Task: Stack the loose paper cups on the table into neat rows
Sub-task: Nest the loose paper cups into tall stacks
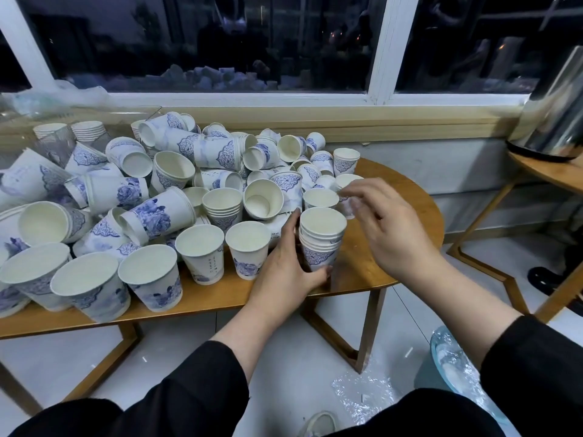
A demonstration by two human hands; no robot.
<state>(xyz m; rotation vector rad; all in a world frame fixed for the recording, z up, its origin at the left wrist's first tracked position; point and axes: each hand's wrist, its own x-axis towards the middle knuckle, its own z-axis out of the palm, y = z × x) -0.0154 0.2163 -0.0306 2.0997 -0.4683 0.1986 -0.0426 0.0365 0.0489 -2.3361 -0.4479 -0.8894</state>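
My left hand (288, 266) grips the base of a short stack of cups (321, 239), which stands upright on the table (372, 266), mouth up, long axis vertical. My right hand (383, 227) hangs just right of and above it, fingers loosely spread; a blurred cup (346, 197) sits at the fingertips, grip unclear. Step looks like feeding the stack. Next: bring a cup mouth-up over the rim and drop it in straight. The loose pile (189, 171) lies left of and beyond my left hand, cups pointing every way.
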